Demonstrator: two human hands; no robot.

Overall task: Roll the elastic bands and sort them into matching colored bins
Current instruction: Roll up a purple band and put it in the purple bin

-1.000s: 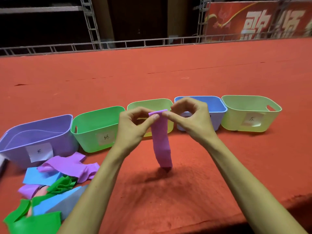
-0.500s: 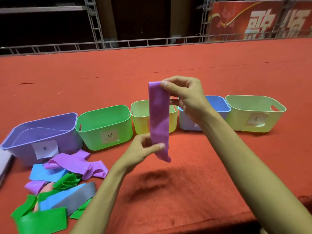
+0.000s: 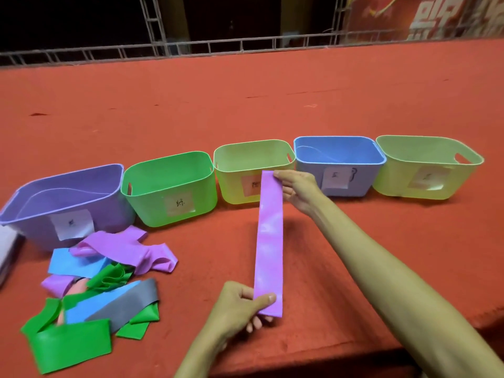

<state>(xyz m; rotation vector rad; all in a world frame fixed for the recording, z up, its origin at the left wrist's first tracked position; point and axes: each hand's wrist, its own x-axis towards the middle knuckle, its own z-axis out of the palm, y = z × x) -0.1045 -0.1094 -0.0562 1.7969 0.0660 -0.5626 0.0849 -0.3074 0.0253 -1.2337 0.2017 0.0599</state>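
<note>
- Purple elastic band (image 3: 268,241) is drawn out straight; its near end is pinched in the left hand (image 3: 240,304), thumb on top.
- Left of that hand, a loose pile of bands (image 3: 103,282) in purple, blue, green and grey lies on the red cloth (image 3: 327,255).
- The right hand (image 3: 297,189) pinches the band's far end.
- Just beyond the right hand stand the yellow-green bin (image 3: 253,148) and the blue bin (image 3: 338,148); further right, a pale green bin (image 3: 428,148).
- Left of it stand the green bin (image 3: 169,165) and the purple bin (image 3: 68,186).
- Faint curved lines show inside the purple and blue bins; whether they are bands I cannot tell.
</note>
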